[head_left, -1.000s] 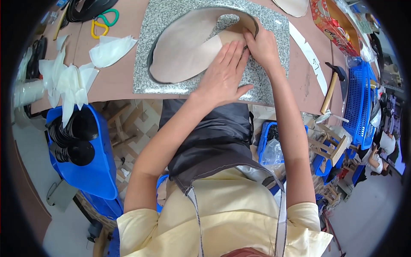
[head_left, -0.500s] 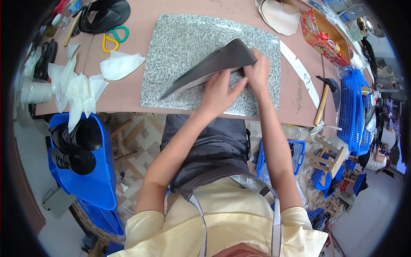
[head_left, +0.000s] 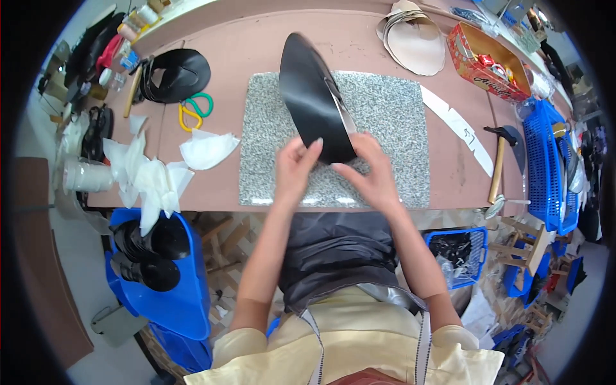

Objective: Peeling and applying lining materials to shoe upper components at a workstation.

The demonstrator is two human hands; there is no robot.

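A black leather shoe upper, smooth outside with a pale lining showing along its right edge, is held tilted over a speckled grey stone slab. Its rounded far end points up and away toward the slab's far edge. At the near end, my left hand grips the left side with the thumb on the black surface. My right hand holds the right side of that same end, thumb beneath its lower edge and fingers partly hidden behind it.
Left of the slab lie green-and-yellow scissors, white cut pieces and black leather parts. To the right are a marked white strip, a hammer, a red box and a blue basket.
The shoe upper has swung from lying slantwise, low to the left, to pointing away from me with its black outside showing. Both hands now hold its near end. The view has shifted.
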